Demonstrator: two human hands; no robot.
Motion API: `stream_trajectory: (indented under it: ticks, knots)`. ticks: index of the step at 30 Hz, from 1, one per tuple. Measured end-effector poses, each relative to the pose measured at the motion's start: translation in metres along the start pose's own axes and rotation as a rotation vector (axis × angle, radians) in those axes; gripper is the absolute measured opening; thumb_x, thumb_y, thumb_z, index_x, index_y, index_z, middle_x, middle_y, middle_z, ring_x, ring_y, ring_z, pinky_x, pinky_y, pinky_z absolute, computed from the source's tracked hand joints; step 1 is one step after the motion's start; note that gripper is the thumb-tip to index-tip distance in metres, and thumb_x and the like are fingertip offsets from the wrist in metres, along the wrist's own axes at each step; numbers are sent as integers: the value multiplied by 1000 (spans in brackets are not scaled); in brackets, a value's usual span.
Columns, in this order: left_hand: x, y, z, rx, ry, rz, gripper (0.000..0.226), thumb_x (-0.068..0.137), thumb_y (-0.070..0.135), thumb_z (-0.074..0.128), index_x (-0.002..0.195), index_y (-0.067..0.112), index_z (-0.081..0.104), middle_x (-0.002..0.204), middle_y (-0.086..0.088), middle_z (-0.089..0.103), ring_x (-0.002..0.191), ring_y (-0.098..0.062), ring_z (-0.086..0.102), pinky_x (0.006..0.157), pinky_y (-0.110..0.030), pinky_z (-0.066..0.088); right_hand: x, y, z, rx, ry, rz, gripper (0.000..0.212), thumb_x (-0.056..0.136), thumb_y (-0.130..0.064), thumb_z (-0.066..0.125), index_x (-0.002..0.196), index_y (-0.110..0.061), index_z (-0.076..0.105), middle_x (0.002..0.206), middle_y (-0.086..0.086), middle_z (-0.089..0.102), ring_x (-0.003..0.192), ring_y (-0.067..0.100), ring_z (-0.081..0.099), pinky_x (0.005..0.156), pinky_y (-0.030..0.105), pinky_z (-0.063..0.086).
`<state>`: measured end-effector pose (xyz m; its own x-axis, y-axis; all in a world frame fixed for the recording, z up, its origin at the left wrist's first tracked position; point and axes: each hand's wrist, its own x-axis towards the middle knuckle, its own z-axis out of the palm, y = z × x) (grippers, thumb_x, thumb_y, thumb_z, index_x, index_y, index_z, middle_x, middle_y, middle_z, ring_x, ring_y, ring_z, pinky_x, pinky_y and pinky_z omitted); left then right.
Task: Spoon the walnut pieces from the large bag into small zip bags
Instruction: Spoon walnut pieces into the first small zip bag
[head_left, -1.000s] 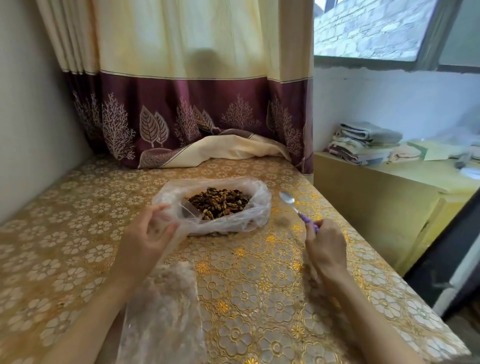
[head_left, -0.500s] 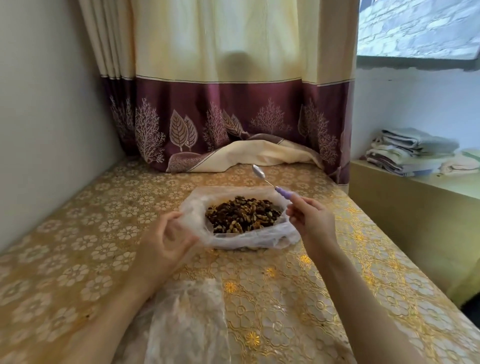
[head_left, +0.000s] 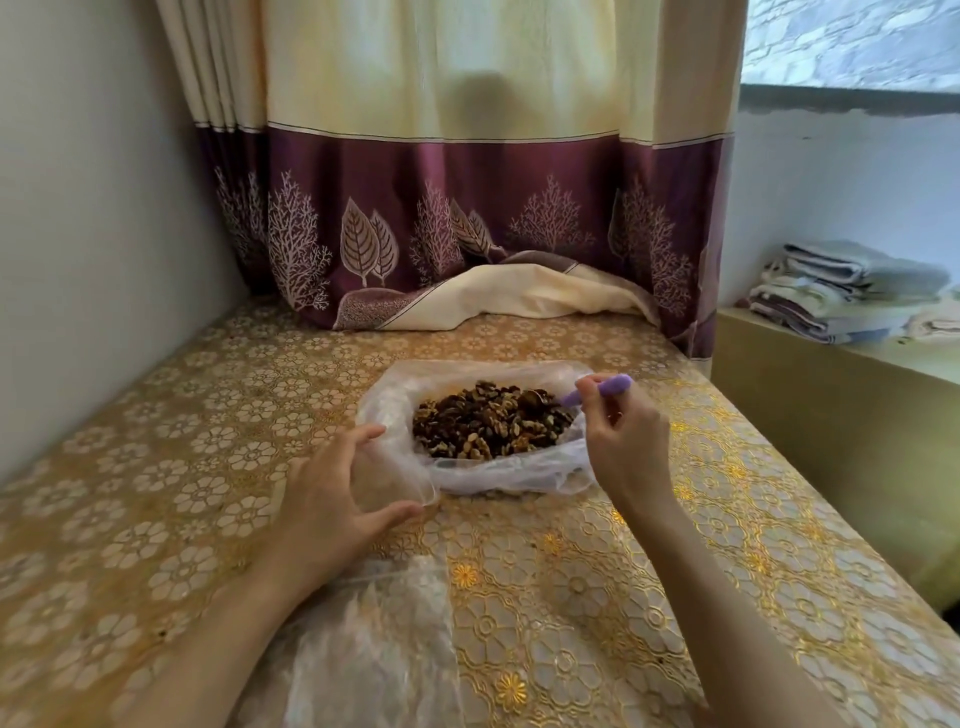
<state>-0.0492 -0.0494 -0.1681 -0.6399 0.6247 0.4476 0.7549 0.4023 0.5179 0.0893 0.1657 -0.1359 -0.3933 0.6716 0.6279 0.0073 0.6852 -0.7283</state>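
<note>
2 hands at work over a table (head_left: 675, 597) spread with a gold floral cloth. Large bag (head_left: 467, 475), clear plastic, lies open just beyond mid-table, its mouth rolled wide and facing up; walnut pieces (head_left: 483, 423) heaped inside, brown and tan. Spoon (head_left: 587, 391): purple handle, long axis running from upper right down to lower left, handle end raised toward the right, bowl end tipped down into the right side of the nut heap; the bowl itself is mostly lost among the pieces. Right hand (head_left: 626, 441) reaches in from the lower right, wrist bent, fingers curled, pinching the purple handle between thumb and fingertips over the bag's right rim. Left hand (head_left: 332, 499) comes in from the lower left, palm turned inward, thumb and fingers curved in a wide C round the near-left edge of the bag's plastic, thumb low by the table, index finger up on the rim. Small zip bags (head_left: 363, 649), a clear blurred stack, lie at the near edge under the left forearm; count cannot be told. 1 cream and maroon curtain (head_left: 467, 218) hangs behind the table, hem bunched on the cloth. Folded towels (head_left: 852, 291) stacked on a ledge at right.
</note>
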Motion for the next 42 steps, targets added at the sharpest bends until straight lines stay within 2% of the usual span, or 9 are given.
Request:
stream_trajectory:
  ticks: [3, 7, 12, 17, 21, 27, 30, 37, 42]
  knots:
    - [-1, 4, 0, -25, 25, -10, 87, 49, 76, 55, 124, 35, 39, 102, 26, 37, 85, 18, 28, 76, -30, 29, -2, 2, 6, 27, -15, 52, 21, 95, -16, 53, 83, -6, 67, 73, -2, 67, 49, 0, 45, 52, 13, 31]
    - [-2, 5, 1, 5, -23, -16, 82, 48, 79, 52, 119, 43, 33, 97, 33, 30, 77, 4, 24, 74, -30, 28, -2, 5, 5, 95, 5, 230, 27, 95, -21, 53, 77, -14, 73, 57, -5, 62, 44, 2, 52, 52, 18, 40]
    - [-2, 6, 4, -12, -3, -7, 83, 50, 84, 52, 119, 43, 35, 96, 31, 32, 88, 26, 17, 74, -29, 27, -4, 4, 6, 317, -56, 424, 32, 95, -19, 54, 68, -11, 70, 71, 14, 72, 57, 15, 60, 56, 27, 44]
    - [-2, 6, 4, -21, -10, -33, 77, 51, 83, 51, 117, 48, 30, 98, 28, 35, 78, 12, 23, 76, -29, 28, -7, 4, 10, 429, 18, 510, 34, 95, -17, 53, 68, -5, 68, 73, 11, 73, 58, 21, 62, 53, 26, 47]
    - [-1, 6, 6, -29, -12, -50, 77, 51, 80, 51, 117, 48, 29, 97, 30, 33, 83, 20, 20, 77, -30, 31, -6, 4, 7, 455, 61, 498, 37, 95, -20, 53, 64, -12, 69, 68, 8, 72, 57, 19, 60, 55, 26, 47]
    - [-1, 5, 8, -75, -49, -133, 90, 45, 81, 53, 124, 45, 32, 108, 24, 36, 98, -6, 26, 75, -28, 29, -8, -7, 4, 517, 41, 443, 43, 95, -21, 53, 59, -28, 74, 70, 9, 73, 52, 13, 56, 53, 22, 47]
    - [-1, 5, 8, -89, -47, -147, 95, 45, 81, 53, 128, 40, 35, 111, 22, 38, 101, -7, 30, 78, -28, 27, -9, -13, 2, 570, 42, 433, 44, 95, -19, 53, 54, -13, 69, 72, 11, 73, 50, 12, 54, 47, 18, 45]
    - [-1, 7, 6, -155, -41, -188, 92, 46, 78, 58, 128, 39, 36, 104, 28, 35, 100, -4, 31, 89, -35, 35, -13, -31, 0, 678, -59, 424, 30, 96, -15, 50, 81, 7, 63, 77, 17, 72, 50, 12, 54, 41, 17, 42]
    - [-1, 6, 5, -214, -71, -249, 90, 43, 78, 59, 122, 46, 32, 115, 15, 42, 112, -16, 36, 92, -43, 42, -24, -38, 3, 675, -191, 422, 30, 97, -16, 48, 81, 5, 63, 77, 18, 72, 50, 13, 52, 41, 18, 39]
